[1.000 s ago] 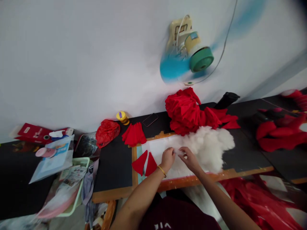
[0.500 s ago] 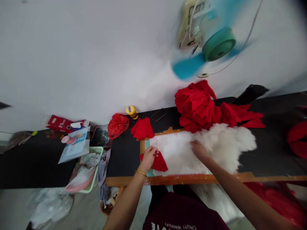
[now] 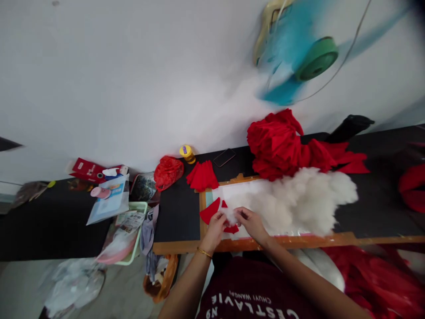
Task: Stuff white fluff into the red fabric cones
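Note:
A small tuft of white stuffing (image 3: pixel 229 214) spans the gap between my two hands over the board. My left hand (image 3: pixel 215 229) pinches its left side, and the fingertips of my right hand (image 3: pixel 251 223) close on its right side. Red fabric pieces (image 3: pixel 209 212) lie under and beside the left hand; whether its fingers also grip one is hidden. To the right spreads a large heap of loose white stuffing (image 3: pixel 299 201) across the white board (image 3: pixel 229 190).
A big pile of red fabric (image 3: pixel 275 146) lies behind the stuffing, with a fanned red stack (image 3: pixel 202 175) at left. A phone (image 3: pixel 224 157), yellow jar (image 3: pixel 187 153) and red plastic bag (image 3: pixel 168 173) line the back. A spinning fan (image 3: pixel 317 60) hangs above; a green basket (image 3: pixel 141 235) stands left.
My right hand has come left from the stuffing heap to meet my left hand, bringing a tuft. My left hand has shifted slightly right and down, and the red fabric beneath it has moved.

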The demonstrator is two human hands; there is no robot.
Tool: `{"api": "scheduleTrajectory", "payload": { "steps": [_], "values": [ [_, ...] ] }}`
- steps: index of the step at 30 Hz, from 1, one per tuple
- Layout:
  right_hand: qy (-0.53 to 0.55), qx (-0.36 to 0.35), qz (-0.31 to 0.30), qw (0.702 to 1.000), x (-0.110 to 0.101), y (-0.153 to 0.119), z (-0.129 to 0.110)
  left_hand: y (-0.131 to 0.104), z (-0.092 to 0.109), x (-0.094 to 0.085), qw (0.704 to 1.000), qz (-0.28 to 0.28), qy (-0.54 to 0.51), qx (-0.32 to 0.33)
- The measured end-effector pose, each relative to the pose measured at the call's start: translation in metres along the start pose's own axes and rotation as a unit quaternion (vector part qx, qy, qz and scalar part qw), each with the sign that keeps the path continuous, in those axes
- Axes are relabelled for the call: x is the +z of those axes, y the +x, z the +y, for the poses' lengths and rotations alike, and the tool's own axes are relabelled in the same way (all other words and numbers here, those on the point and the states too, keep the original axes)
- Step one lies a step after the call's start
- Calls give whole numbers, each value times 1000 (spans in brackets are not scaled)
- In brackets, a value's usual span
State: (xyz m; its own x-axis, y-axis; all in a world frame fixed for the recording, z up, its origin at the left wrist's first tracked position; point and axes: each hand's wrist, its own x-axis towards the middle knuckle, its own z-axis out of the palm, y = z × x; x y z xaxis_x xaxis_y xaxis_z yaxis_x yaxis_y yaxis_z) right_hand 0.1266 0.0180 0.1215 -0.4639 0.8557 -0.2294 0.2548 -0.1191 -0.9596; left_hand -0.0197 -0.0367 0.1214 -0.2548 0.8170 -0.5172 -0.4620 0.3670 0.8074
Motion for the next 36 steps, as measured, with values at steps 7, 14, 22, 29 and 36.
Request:
{"api": "scheduleTrajectory", "payload": {
  "steps": [7, 14, 22, 29, 36],
  "values": [
    [-99, -63, 0, 993, -2, -12, 10, 2, -14, -16, 998, 22, 52, 21],
    [-116, -154, -72, 979, 15, -40, 19, -21, -47, -16, 985, -44, 165, -13],
    [-72, 131, 132, 980, -13, -54, 60, -20, -46, -55, 918, -22, 393, 44],
    [14, 182, 85, 979, -9, -73, 56, 10, -43, -52, 715, -101, 675, 151],
    [176, 218, 83, 956, -1, -73, 29, 27, -32, -25, 777, -96, 591, 192]
  ]
}}
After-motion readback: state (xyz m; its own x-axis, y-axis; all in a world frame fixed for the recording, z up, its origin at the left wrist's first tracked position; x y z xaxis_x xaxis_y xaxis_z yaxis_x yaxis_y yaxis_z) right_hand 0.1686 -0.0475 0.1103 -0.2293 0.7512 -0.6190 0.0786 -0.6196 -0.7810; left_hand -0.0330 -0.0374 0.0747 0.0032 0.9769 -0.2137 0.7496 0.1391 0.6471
